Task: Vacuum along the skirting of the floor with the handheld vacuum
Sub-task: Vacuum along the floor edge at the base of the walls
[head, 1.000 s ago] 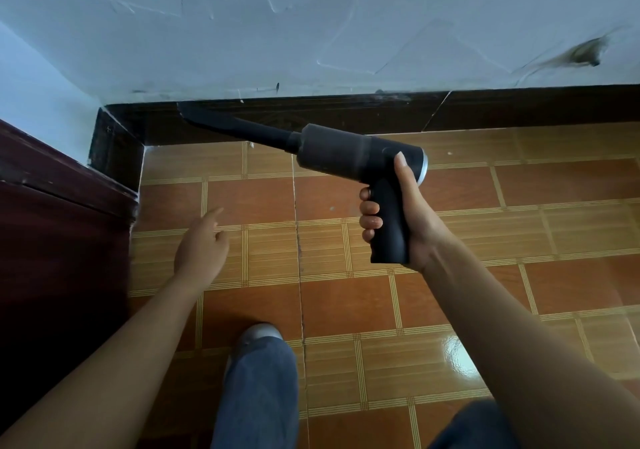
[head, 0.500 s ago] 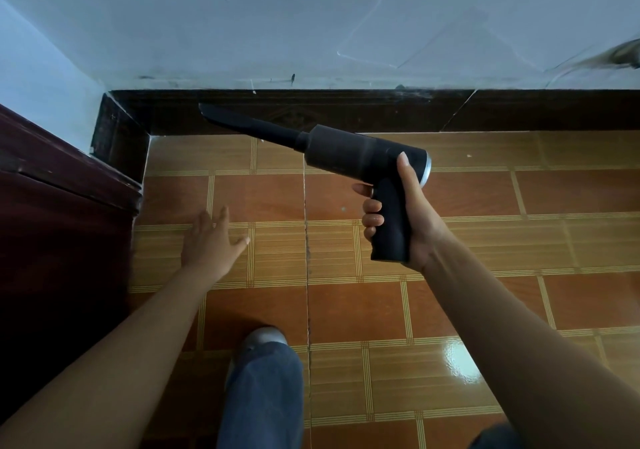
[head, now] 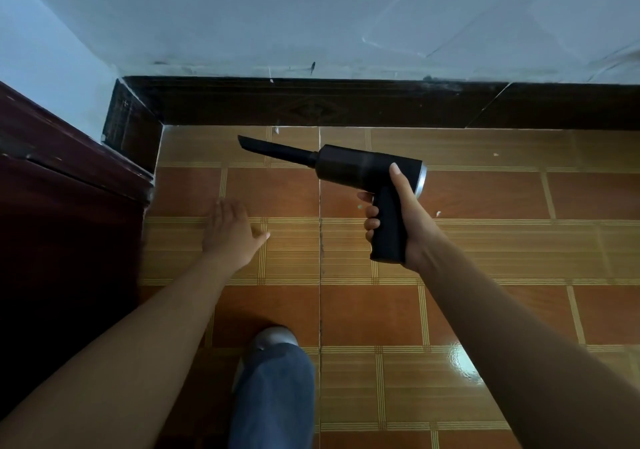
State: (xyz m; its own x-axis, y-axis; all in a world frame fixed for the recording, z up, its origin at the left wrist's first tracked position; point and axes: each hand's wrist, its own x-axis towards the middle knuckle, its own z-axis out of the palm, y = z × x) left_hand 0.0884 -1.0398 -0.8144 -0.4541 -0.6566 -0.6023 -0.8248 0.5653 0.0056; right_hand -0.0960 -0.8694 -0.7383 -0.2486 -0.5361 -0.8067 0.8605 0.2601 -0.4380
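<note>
Dim, bluish light — glare on the glossy floor tiles (head: 462, 362), edges bowed.

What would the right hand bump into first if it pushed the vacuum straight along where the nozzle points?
Probably the dark skirting near the corner: the vacuum in the right hand points there, though depth is unclear.

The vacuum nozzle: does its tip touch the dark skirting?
No, the nozzle tip shows against orange floor tile, with a strip of tile between it and the skirting.
</note>
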